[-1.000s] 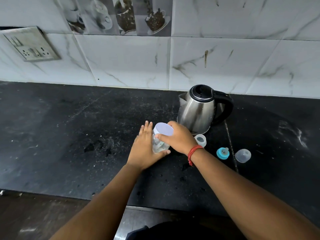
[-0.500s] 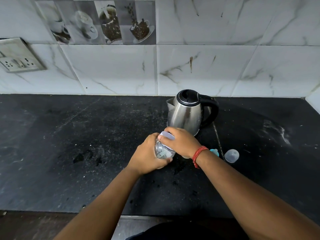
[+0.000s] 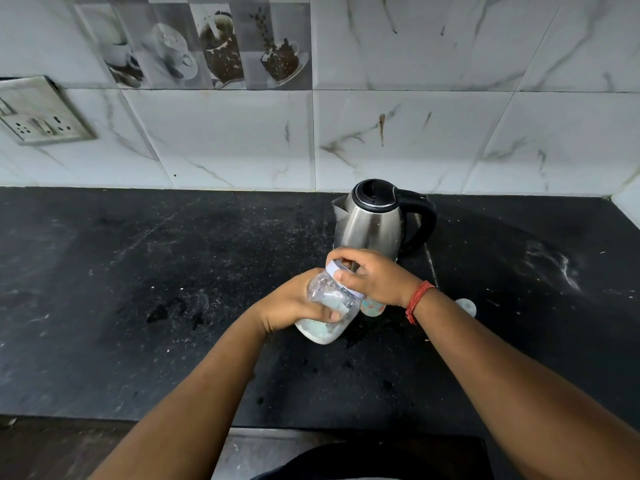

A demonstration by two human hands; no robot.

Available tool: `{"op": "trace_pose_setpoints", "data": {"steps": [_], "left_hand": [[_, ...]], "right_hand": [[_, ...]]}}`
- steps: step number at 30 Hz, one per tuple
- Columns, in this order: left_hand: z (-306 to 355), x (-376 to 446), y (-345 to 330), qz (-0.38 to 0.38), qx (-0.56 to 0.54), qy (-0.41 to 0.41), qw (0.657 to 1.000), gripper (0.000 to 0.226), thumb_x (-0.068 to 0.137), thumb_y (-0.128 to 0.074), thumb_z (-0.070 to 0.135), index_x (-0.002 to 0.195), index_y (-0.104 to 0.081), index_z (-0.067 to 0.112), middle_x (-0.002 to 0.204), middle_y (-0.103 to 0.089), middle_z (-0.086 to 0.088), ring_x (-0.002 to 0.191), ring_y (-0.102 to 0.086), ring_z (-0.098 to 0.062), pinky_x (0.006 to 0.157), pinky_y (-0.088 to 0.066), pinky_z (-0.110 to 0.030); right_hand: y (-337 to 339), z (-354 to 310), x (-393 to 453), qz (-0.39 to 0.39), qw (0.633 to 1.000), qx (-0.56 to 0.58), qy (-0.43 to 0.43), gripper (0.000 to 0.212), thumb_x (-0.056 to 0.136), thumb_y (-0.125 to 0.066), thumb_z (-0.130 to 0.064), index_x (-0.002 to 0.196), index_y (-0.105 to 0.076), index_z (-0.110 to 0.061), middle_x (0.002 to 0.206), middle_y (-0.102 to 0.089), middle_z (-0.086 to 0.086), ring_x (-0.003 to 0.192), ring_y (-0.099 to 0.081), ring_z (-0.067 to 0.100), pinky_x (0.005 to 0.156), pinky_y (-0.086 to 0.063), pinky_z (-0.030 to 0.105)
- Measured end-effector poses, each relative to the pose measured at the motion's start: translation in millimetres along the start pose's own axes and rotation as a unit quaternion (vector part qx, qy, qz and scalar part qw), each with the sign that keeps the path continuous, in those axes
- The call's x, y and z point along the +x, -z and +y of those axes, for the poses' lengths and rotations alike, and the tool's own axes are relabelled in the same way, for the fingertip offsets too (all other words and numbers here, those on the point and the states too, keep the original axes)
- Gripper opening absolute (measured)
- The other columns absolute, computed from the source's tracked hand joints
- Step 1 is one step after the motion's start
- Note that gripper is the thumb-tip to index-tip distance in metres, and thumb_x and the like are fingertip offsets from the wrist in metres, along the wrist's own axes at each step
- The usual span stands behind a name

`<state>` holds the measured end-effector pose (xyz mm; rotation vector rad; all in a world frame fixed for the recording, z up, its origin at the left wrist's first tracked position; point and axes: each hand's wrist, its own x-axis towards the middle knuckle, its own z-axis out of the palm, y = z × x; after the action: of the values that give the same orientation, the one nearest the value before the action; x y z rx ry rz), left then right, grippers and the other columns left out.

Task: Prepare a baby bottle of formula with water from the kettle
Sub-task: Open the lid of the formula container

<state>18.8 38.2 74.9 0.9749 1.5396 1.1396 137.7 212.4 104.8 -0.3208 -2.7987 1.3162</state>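
Note:
My left hand (image 3: 289, 306) grips a clear plastic jar (image 3: 323, 329) with white powder in its bottom, held tilted above the black counter (image 3: 138, 271). My right hand (image 3: 379, 278) is curled round the jar's white lid (image 3: 333, 266). Just behind that hand a small part of the baby bottle (image 3: 373, 309) shows on the counter. The steel kettle (image 3: 372, 230) with a black lid and handle stands upright behind both hands. A clear bottle cap (image 3: 467, 306) peeks out beyond my right wrist.
A marble-tiled wall runs along the back of the counter, with a wall socket (image 3: 38, 121) at the far left. The counter's front edge lies below my forearms.
My left hand went from lying flat against the jar to gripping it. The jar has come off the counter and tilted, and my right hand has closed over the lid.

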Motion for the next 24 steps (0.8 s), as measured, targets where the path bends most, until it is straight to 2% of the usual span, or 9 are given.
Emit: {"op": "trace_pose_setpoints", "data": {"steps": [2, 5, 8, 10, 12, 16, 18, 20, 24], "left_hand": [[1, -2, 1, -0.024, -0.05, 0.004, 0.998, 0.06, 0.068, -0.081, 0.021, 0.123, -0.06, 0.013, 0.108, -0.074, 0.0, 0.102, -0.069, -0.017, 0.089, -0.054, -0.029], [0, -1, 0, -0.045, -0.082, 0.01, 0.996, 0.057, 0.073, -0.077, 0.023, 0.127, -0.059, 0.013, 0.114, -0.071, -0.006, 0.105, -0.067, -0.021, 0.091, -0.054, -0.032], [5, 5, -9, 0.039, 0.017, 0.015, 0.999, 0.063, 0.072, -0.083, 0.024, 0.128, -0.053, 0.021, 0.115, -0.069, 0.003, 0.106, -0.067, -0.014, 0.089, -0.055, -0.027], [7, 9, -14, 0.104, 0.101, 0.016, 0.989, 0.077, 0.072, -0.089, 0.027, 0.135, -0.045, 0.025, 0.116, -0.066, 0.009, 0.105, -0.066, -0.008, 0.085, -0.053, -0.022], [3, 13, -14, 0.114, 0.086, -0.001, 0.99, 0.079, 0.071, -0.091, 0.027, 0.136, -0.045, 0.024, 0.118, -0.067, 0.008, 0.107, -0.067, -0.007, 0.086, -0.053, -0.022], [14, 15, -5, 0.063, 0.026, -0.041, 0.997, 0.055, 0.075, -0.087, 0.004, 0.12, -0.058, 0.017, 0.105, -0.074, 0.002, 0.099, -0.071, -0.009, 0.087, -0.056, -0.025], [17, 16, -1, 0.037, -0.008, -0.048, 0.998, 0.058, 0.073, -0.086, 0.01, 0.124, -0.058, 0.01, 0.109, -0.073, -0.009, 0.102, -0.07, -0.018, 0.094, -0.056, -0.036], [16, 16, 2, 0.004, -0.04, -0.043, 0.998, 0.063, 0.073, -0.082, 0.012, 0.129, -0.055, 0.004, 0.112, -0.071, -0.012, 0.105, -0.068, -0.023, 0.096, -0.055, -0.041], [23, 13, 6, -0.038, -0.104, -0.03, 0.993, 0.064, 0.068, -0.079, 0.018, 0.127, -0.056, 0.007, 0.11, -0.072, -0.005, 0.103, -0.069, -0.021, 0.089, -0.054, -0.033]], "right_hand": [[2, -1, -1, -0.01, 1.0, 0.009, 0.011, 0.035, 0.093, -0.056, -0.037, 0.122, -0.064, -0.019, 0.095, -0.06, -0.038, 0.086, -0.058, -0.008, 0.08, -0.045, 0.013], [4, -3, -2, -0.017, 1.0, 0.024, -0.008, 0.031, 0.095, -0.054, -0.039, 0.121, -0.064, -0.025, 0.1, -0.064, -0.023, 0.09, -0.06, -0.002, 0.084, -0.049, 0.019], [2, -6, 5, -0.014, 0.997, -0.027, -0.071, 0.031, 0.102, -0.046, -0.047, 0.122, -0.061, -0.029, 0.115, -0.064, -0.008, 0.106, -0.062, 0.014, 0.093, -0.051, 0.036], [0, -9, 10, -0.008, 0.99, -0.089, -0.107, 0.04, 0.1, -0.041, -0.061, 0.114, -0.059, -0.028, 0.112, -0.063, -0.005, 0.102, -0.062, 0.018, 0.089, -0.052, 0.04], [-1, -11, 12, 0.032, 0.989, -0.106, -0.1, 0.042, 0.096, -0.044, -0.064, 0.11, -0.062, -0.029, 0.108, -0.066, -0.005, 0.096, -0.063, 0.017, 0.085, -0.053, 0.039], [0, -10, 11, 0.109, 0.99, -0.066, -0.057, 0.046, 0.087, -0.048, -0.064, 0.106, -0.071, -0.03, 0.099, -0.072, -0.011, 0.092, -0.066, 0.013, 0.085, -0.056, 0.041], [1, -10, 10, 0.117, 0.992, -0.039, -0.034, 0.049, 0.083, -0.046, -0.065, 0.106, -0.073, -0.03, 0.099, -0.073, -0.013, 0.093, -0.067, 0.01, 0.087, -0.055, 0.041], [3, -11, 10, 0.108, 0.994, -0.009, -0.01, 0.048, 0.084, -0.049, -0.061, 0.108, -0.073, -0.028, 0.102, -0.074, -0.012, 0.098, -0.067, 0.009, 0.091, -0.055, 0.042], [6, -10, 7, 0.112, 0.992, 0.039, 0.034, 0.048, 0.086, -0.052, -0.053, 0.112, -0.074, -0.019, 0.108, -0.073, -0.009, 0.103, -0.067, 0.01, 0.094, -0.054, 0.044]]}}
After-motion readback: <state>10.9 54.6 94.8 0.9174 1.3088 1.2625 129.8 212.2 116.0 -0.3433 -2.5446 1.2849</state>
